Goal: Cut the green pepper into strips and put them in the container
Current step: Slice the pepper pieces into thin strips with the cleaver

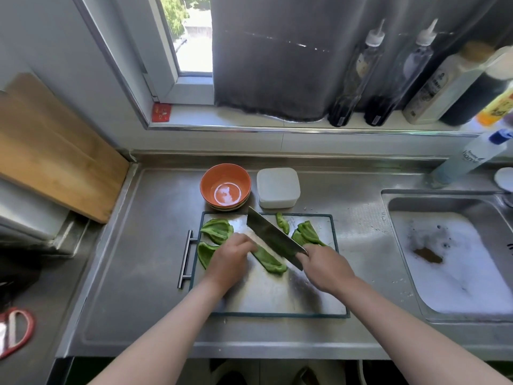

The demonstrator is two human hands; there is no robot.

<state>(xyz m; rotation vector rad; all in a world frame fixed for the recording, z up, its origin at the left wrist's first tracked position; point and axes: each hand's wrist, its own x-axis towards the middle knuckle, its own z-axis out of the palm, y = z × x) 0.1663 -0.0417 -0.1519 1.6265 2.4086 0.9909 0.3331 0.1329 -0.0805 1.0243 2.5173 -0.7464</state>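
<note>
The steel board (pixel 277 295) is lying on the desk (pixel 138 273) under both hands. The left hand (pixel 231 255) is pressing bent fingers down on one end of a long pepper piece (pixel 268 258), which is lying flat between the two hands. The right hand (pixel 326 266) is gripping the handle of a cleaver (pixel 273 237), whose blade is slanting away to the left across that piece, close beside the left fingers. Two wide pepper pieces (pixel 218 230) are lying just left of the left hand. Two curled pepper pieces (pixel 306 233) are lying just beyond the right hand, with a narrow strip (pixel 282 222) farther out past the blade. Beyond the board, ahead of the left hand, an orange bowl (pixel 225 187) is sitting, and the white container (pixel 278 187) is standing just beside it, ahead of the gap between the hands. Well to the right of the right hand, a sink (pixel 458 262) is holding foam.
</note>
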